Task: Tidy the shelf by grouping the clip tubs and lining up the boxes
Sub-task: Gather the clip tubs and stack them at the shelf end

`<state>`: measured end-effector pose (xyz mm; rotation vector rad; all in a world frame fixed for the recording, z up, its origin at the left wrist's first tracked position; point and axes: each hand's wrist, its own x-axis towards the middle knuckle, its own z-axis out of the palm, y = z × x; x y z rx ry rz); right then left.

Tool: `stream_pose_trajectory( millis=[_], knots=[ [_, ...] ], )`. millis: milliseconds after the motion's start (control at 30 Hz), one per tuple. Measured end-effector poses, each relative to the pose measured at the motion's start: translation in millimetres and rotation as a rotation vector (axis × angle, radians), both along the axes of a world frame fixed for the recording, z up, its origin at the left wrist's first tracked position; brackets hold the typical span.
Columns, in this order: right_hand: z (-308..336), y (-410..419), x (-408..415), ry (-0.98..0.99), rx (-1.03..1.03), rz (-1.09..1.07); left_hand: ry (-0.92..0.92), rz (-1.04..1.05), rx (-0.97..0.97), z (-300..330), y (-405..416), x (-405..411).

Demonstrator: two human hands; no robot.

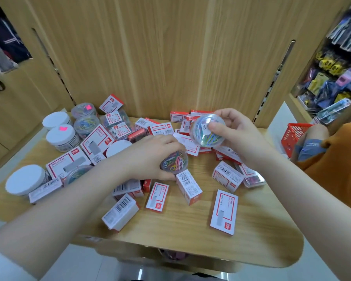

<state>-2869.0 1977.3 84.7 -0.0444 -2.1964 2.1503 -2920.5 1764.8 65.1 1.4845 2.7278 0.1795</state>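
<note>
My left hand (pixel 150 153) grips a clear tub of coloured paper clips (pixel 174 162) low over the wooden shelf (pixel 190 240). Raised above the shelf's middle, my right hand (pixel 231 130) holds a second clear clip tub (pixel 205 132), tilted so its lid faces me. Several more tubs, some with white lids (pixel 58 134), are gathered at the far left, with another white-lidded tub (pixel 25 182) at the near left. Several red-and-white boxes (pixel 224 211) lie scattered at all angles across the shelf.
A wooden back panel (pixel 160 57) closes the shelf behind. To the right stand a red mesh basket (pixel 296 136), a person in an orange top (pixel 336 165), and a rack of hanging stationery (pixel 336 78). Bare shelf wood shows near the front edge.
</note>
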Motion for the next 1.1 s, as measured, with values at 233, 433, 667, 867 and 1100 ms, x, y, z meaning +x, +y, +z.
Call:
stream_pose_trajectory(
  millis=[233,433,667,867,1100],
  knots=[
    [11,-8,-5,-0.143,-0.246,-0.024,-0.443,0.190,0.744,24,-15,-1],
    [18,-40,-26,-0.140,-0.249,0.019,-0.394,0.364,1.051,37,-60,-9],
    [28,-129,-48,-0.036,-0.186,0.071,-0.110,0.536,0.877,39,-169,-17],
    [26,-217,-70,-0.015,-0.011,0.127,-0.066,0.525,0.643,30,-268,-36],
    [-4,-295,-88,0.034,0.391,0.070,-0.455,0.396,0.378,-20,-317,-67]
  ],
)
